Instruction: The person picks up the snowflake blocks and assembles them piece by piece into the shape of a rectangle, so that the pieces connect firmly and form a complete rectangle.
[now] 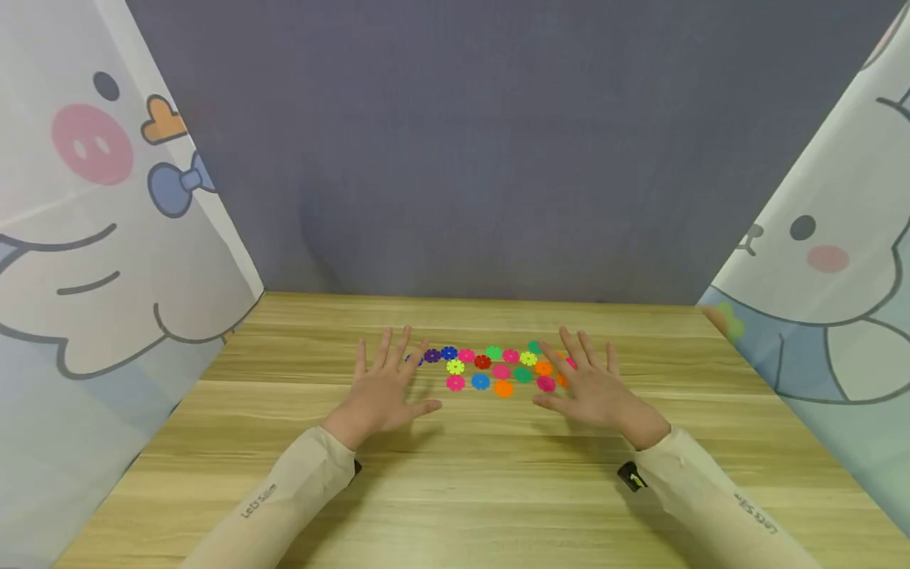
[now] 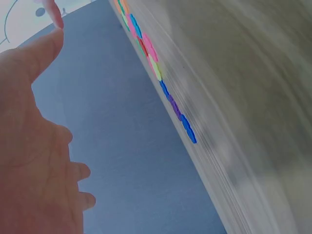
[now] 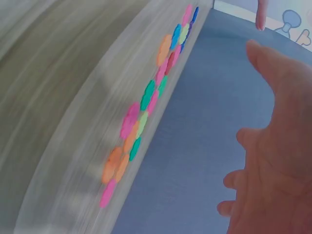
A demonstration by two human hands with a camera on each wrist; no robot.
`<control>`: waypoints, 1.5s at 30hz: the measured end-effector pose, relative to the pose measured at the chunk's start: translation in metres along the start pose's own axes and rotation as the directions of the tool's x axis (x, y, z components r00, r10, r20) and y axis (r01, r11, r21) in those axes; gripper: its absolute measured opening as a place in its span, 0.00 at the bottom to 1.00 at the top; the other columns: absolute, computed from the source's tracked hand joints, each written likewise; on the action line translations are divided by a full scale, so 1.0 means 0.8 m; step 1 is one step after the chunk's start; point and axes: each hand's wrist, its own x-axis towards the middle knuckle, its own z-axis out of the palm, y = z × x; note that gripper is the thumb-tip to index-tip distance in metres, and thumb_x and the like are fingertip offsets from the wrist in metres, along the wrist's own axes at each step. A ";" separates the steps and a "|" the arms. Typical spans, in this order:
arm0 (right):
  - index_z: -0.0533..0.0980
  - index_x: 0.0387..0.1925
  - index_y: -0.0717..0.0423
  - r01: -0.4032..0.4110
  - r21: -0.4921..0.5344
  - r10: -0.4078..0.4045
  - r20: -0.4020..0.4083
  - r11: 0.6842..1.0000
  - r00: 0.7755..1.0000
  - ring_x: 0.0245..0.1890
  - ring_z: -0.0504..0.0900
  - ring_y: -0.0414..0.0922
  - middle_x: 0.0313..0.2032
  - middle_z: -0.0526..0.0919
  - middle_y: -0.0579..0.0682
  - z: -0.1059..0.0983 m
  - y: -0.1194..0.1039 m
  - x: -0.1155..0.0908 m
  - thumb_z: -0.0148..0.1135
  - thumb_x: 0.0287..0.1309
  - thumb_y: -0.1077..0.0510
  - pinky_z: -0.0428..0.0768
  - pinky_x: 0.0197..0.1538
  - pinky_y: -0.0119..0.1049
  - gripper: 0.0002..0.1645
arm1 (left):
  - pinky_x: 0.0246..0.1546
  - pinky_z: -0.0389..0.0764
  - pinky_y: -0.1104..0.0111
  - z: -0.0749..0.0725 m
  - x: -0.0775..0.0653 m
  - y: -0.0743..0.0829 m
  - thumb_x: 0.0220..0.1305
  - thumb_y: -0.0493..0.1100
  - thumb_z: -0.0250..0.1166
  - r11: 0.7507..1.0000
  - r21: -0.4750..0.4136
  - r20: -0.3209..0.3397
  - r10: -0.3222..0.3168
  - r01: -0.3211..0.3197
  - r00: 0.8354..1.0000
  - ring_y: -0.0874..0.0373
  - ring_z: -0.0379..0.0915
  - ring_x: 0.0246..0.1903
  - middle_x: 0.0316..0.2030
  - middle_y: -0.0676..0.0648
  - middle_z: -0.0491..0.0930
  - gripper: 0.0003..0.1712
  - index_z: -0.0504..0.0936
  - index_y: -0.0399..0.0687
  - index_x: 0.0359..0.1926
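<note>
We see our left hand (image 1: 377, 401) at eleven o'clock and our right hand (image 1: 599, 395) at one, fingers spread wide, holding nothing. Bright, round, notched, plastic-looking discs (image 1: 523, 374) lie flat at twelve on the pale wooden table (image 1: 483, 490), maybe so each shows.

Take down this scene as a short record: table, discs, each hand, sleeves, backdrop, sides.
table: wood-grain table
discs: flat notched discs in pink, orange, green, yellow, blue, purple, red, lying in a band
left hand: raised, fingers spread, holding nothing, nearest the blue and purple end
right hand: raised, fingers spread, holding nothing, nearest the orange and pink end
sleeves: pale, with dark lettering
backdrop: plain, dark greyish
sides: cartoon-print sheets
</note>
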 end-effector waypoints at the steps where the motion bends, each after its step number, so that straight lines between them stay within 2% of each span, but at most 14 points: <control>1: 0.47 0.80 0.46 0.000 -0.001 0.000 -0.004 1.000 1.000 0.75 0.34 0.66 0.78 0.34 0.62 0.000 -0.001 0.001 0.56 0.64 0.30 0.29 0.66 0.74 0.53 | 0.67 0.25 0.34 0.000 0.000 -0.001 0.63 0.76 0.54 1.000 -0.001 -0.003 0.001 -0.001 1.000 0.38 0.21 0.75 0.78 0.42 0.29 0.57 0.41 0.56 0.80; 6: 0.52 0.78 0.52 0.015 0.025 -0.013 -0.044 1.000 0.999 0.74 0.41 0.69 0.76 0.41 0.66 0.001 -0.012 0.007 0.62 0.62 0.35 0.39 0.65 0.77 0.53 | 0.67 0.23 0.35 0.000 0.003 -0.011 0.63 0.75 0.55 1.000 -0.025 -0.021 0.003 -0.004 1.000 0.39 0.21 0.75 0.78 0.42 0.30 0.57 0.40 0.56 0.80; 11: 0.55 0.77 0.54 0.034 0.077 -0.028 -0.074 0.996 0.997 0.73 0.48 0.69 0.74 0.49 0.69 0.011 -0.024 0.018 0.67 0.60 0.39 0.47 0.65 0.76 0.52 | 0.68 0.24 0.36 0.001 0.005 -0.021 0.64 0.70 0.60 0.996 -0.080 -0.068 0.020 -0.026 0.997 0.41 0.24 0.76 0.78 0.40 0.37 0.55 0.44 0.53 0.80; 17: 0.62 0.73 0.58 0.103 0.145 -0.082 -0.145 0.984 0.986 0.69 0.60 0.67 0.69 0.62 0.69 0.018 -0.040 0.035 0.70 0.58 0.43 0.60 0.63 0.72 0.48 | 0.69 0.30 0.36 0.004 0.012 -0.031 0.64 0.65 0.64 0.992 -0.088 -0.166 0.073 -0.088 0.983 0.42 0.37 0.76 0.75 0.38 0.53 0.52 0.53 0.46 0.78; 22: 0.66 0.68 0.64 0.159 0.193 -0.126 -0.172 0.968 0.977 0.60 0.72 0.64 0.62 0.71 0.67 0.021 -0.057 0.051 0.72 0.59 0.47 0.73 0.58 0.64 0.43 | 0.68 0.45 0.34 0.002 0.020 -0.037 0.62 0.59 0.70 0.987 -0.127 -0.235 0.070 -0.102 0.969 0.40 0.52 0.72 0.68 0.38 0.67 0.49 0.60 0.43 0.75; 27: 0.69 0.65 0.66 0.128 0.263 -0.106 -0.096 0.956 0.990 0.56 0.76 0.60 0.60 0.73 0.64 0.034 -0.072 0.069 0.70 0.61 0.48 0.76 0.57 0.58 0.39 | 0.62 0.61 0.34 0.006 0.030 -0.046 0.61 0.54 0.72 0.974 -0.208 -0.202 0.052 -0.094 0.978 0.37 0.64 0.65 0.64 0.36 0.71 0.46 0.64 0.40 0.73; 31: 0.71 0.62 0.67 0.122 0.344 -0.116 -0.036 0.931 0.993 0.51 0.80 0.57 0.56 0.75 0.62 0.045 -0.082 0.082 0.70 0.62 0.50 0.81 0.53 0.51 0.35 | 0.58 0.69 0.37 0.014 0.041 -0.057 0.60 0.48 0.73 0.940 -0.328 -0.176 0.035 -0.092 0.984 0.36 0.70 0.59 0.60 0.34 0.74 0.43 0.66 0.34 0.70; 37: 0.75 0.56 0.65 0.133 0.273 -0.133 -0.019 0.953 0.991 0.46 0.79 0.51 0.47 0.79 0.56 0.057 -0.090 0.101 0.71 0.60 0.47 0.81 0.49 0.46 0.31 | 0.49 0.79 0.49 0.018 0.058 -0.068 0.61 0.41 0.73 0.895 -0.440 -0.127 0.018 -0.072 0.992 0.40 0.78 0.46 0.48 0.35 0.79 0.33 0.73 0.30 0.63; 42: 0.80 0.48 0.63 0.125 0.254 -0.127 -0.009 0.959 0.992 0.44 0.78 0.49 0.44 0.80 0.53 0.066 -0.098 0.116 0.74 0.56 0.47 0.81 0.49 0.44 0.27 | 0.41 0.81 0.55 0.022 0.071 -0.074 0.60 0.40 0.73 0.884 -0.466 -0.074 0.005 -0.038 0.997 0.48 0.77 0.39 0.41 0.40 0.80 0.27 0.79 0.32 0.57; 45: 0.82 0.42 0.60 0.109 0.233 -0.113 0.006 0.966 0.994 0.42 0.77 0.46 0.41 0.80 0.50 0.069 -0.104 0.122 0.75 0.54 0.46 0.80 0.47 0.40 0.24 | 0.38 0.79 0.58 0.024 0.076 -0.077 0.60 0.39 0.73 0.880 -0.474 -0.051 0.002 -0.026 0.999 0.51 0.75 0.35 0.36 0.42 0.80 0.19 0.82 0.33 0.49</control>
